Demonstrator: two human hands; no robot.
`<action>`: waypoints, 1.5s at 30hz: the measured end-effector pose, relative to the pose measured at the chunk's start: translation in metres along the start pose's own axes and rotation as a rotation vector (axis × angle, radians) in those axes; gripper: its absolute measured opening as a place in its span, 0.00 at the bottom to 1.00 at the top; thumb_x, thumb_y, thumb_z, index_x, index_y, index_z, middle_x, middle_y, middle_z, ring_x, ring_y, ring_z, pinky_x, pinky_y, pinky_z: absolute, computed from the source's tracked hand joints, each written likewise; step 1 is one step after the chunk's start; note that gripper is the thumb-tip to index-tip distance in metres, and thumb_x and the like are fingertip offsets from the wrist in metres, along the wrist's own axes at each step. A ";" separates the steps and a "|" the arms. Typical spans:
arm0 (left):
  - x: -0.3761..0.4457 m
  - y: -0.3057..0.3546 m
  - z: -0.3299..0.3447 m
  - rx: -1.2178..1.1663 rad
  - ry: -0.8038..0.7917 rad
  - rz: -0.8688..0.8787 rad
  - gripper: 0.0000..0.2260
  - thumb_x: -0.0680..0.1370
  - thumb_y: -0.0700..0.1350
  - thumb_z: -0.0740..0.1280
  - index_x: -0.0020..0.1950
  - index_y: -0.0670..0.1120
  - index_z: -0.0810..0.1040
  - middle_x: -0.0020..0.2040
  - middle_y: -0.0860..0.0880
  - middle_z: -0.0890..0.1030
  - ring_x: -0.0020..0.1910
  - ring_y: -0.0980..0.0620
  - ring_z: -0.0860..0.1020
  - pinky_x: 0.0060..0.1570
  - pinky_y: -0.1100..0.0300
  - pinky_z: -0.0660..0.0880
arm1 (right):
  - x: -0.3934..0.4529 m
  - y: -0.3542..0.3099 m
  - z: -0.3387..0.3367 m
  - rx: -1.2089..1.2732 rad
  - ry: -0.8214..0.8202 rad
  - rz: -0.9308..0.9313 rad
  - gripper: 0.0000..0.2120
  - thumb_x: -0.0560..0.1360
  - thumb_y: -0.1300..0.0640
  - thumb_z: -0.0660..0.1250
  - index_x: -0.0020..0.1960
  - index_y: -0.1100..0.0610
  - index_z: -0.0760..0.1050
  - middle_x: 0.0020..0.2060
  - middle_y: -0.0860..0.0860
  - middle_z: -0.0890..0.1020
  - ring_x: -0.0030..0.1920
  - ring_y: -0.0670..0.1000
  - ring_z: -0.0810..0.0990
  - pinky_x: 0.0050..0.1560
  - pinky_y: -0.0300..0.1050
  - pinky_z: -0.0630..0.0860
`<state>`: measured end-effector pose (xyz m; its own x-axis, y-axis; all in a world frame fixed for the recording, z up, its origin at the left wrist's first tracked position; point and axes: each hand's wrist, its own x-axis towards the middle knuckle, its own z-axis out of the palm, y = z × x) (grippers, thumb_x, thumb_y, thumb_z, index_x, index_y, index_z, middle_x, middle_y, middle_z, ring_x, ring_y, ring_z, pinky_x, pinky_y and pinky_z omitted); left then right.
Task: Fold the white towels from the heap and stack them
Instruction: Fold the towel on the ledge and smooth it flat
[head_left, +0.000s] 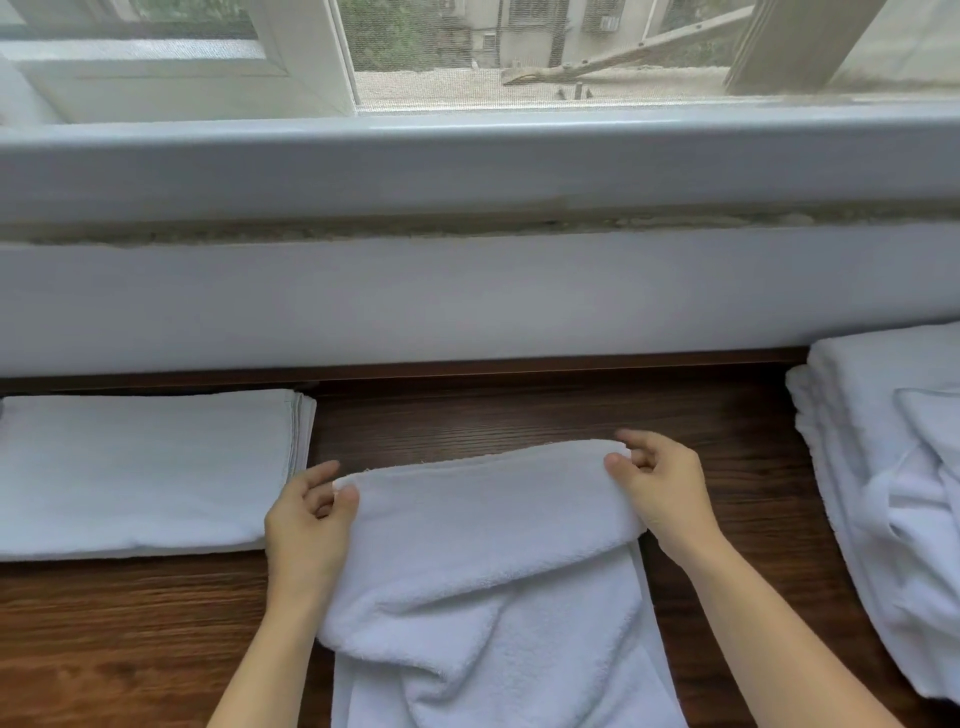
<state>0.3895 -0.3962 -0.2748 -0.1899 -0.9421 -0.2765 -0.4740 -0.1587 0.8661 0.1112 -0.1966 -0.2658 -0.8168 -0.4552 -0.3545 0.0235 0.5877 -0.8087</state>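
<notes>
A white terry towel (483, 561) lies lengthwise on the dark wooden table, its near part rumpled and running off the bottom of the view. My left hand (311, 514) pinches its far left corner and my right hand (660, 483) pinches its far right corner, both lifted slightly off the wood. A flat stack of folded white towels (140, 473) rests at the left. The heap of loose white towels (893, 493) sits at the right edge, partly cut off by the frame.
The wooden table (519, 410) ends at a white wall under a window sill (467, 166). Bare wood shows between the held towel and the piles on either side.
</notes>
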 end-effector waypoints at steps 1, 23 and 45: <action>0.000 0.003 -0.004 0.082 -0.020 0.031 0.09 0.80 0.39 0.70 0.57 0.49 0.80 0.48 0.51 0.83 0.51 0.49 0.81 0.51 0.57 0.77 | 0.000 -0.002 -0.003 -0.073 -0.004 -0.004 0.14 0.79 0.58 0.72 0.64 0.55 0.81 0.47 0.47 0.84 0.50 0.47 0.83 0.54 0.48 0.80; -0.106 0.230 -0.127 -0.063 0.124 0.417 0.09 0.85 0.38 0.57 0.49 0.44 0.75 0.41 0.41 0.82 0.34 0.41 0.85 0.24 0.55 0.76 | -0.114 -0.213 -0.153 0.007 -0.048 -0.716 0.08 0.81 0.56 0.70 0.47 0.58 0.75 0.26 0.55 0.81 0.21 0.57 0.80 0.21 0.46 0.74; -0.123 0.336 -0.125 -0.315 0.422 0.599 0.06 0.84 0.41 0.59 0.51 0.43 0.75 0.38 0.52 0.74 0.36 0.56 0.71 0.33 0.67 0.69 | -0.125 -0.293 -0.221 0.393 -0.122 -0.803 0.06 0.81 0.61 0.69 0.46 0.62 0.78 0.33 0.59 0.79 0.24 0.54 0.81 0.22 0.44 0.76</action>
<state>0.3614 -0.3710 0.1021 0.0359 -0.9159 0.3997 -0.1168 0.3934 0.9119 0.0791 -0.1641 0.1193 -0.6060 -0.7108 0.3571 -0.3138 -0.1989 -0.9284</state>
